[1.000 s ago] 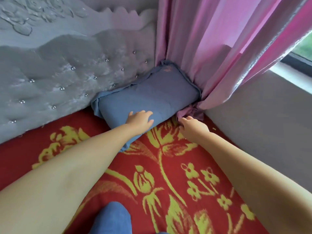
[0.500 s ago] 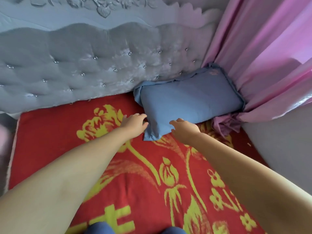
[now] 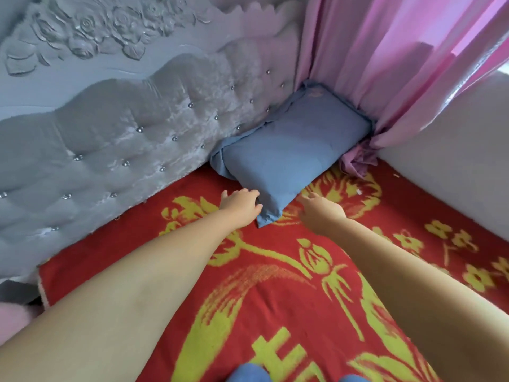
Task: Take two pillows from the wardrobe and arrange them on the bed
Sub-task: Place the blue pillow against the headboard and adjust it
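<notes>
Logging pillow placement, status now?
Left hand open, fingertips at the pillow corner. Right hand open, off it. One pillow at the headboard, against the curtain. Second pillow not in view.

Our hands at the blue pillow in the bed's corner

Our left hand touches the pillow's near corner, fingers loosely curled; our right hand hovers just beside it over the red blanket. The pillow leans against the grey headboard and pink curtain.
</notes>
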### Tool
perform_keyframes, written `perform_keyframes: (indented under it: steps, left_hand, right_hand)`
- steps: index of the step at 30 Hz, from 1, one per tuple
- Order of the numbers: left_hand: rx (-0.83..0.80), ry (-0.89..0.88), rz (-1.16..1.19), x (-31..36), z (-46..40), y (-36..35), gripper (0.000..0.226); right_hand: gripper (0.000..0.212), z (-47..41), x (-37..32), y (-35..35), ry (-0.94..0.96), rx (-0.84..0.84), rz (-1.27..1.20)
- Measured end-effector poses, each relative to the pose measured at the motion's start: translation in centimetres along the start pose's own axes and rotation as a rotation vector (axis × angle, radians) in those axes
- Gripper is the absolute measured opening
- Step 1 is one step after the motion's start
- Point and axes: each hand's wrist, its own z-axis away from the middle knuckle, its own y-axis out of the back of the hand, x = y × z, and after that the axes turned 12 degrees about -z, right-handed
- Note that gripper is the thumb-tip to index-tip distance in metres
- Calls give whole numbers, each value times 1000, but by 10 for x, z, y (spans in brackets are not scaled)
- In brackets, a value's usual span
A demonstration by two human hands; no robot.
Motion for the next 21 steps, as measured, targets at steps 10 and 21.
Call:
perform_keyframes:
  steps: [10,21]
  left_hand:
    - [16,-277,-60,129,23,12,43]
    - [25,-210,-71,231,135,-42,43]
  right_hand:
    - [38,88,77,13,-167,109,-59]
    - [39,229,173,-10,-168,131,11]
